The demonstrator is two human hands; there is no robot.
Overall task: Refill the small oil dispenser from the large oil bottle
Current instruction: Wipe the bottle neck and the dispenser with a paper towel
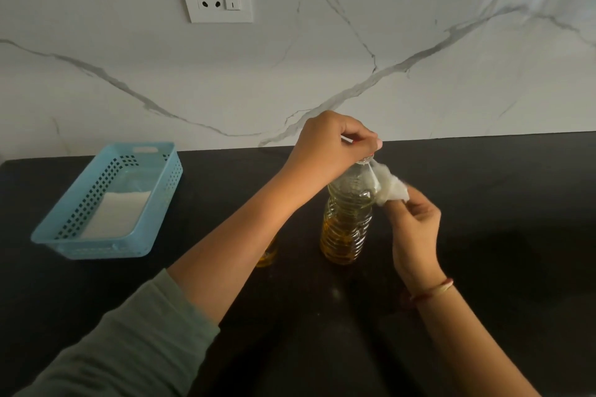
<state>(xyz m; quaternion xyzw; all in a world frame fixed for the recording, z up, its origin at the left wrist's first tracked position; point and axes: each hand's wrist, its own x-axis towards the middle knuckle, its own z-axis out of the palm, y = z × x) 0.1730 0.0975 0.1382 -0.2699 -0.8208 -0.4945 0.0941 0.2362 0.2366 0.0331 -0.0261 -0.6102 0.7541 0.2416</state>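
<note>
Right of centre in the head view, the large oil bottle point(346, 219) stands upright on the dark counter point(483, 235); the left hand point(329, 142) is closed over its cap, probably steadying or twisting it. The right hand point(416, 222) pinches a white tissue point(388, 188) against the bottle's shoulder, likely catching drips. The small oil dispenser point(267, 255) is mostly hidden behind the left forearm.

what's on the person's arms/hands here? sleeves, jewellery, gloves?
No gloves; both hands are bare. The left hand has a muted green long sleeve pushed up to about the elbow. The right hand has no visible sleeve, only a thin bangle and a red thread at the wrist. No rings can be made out.
</note>
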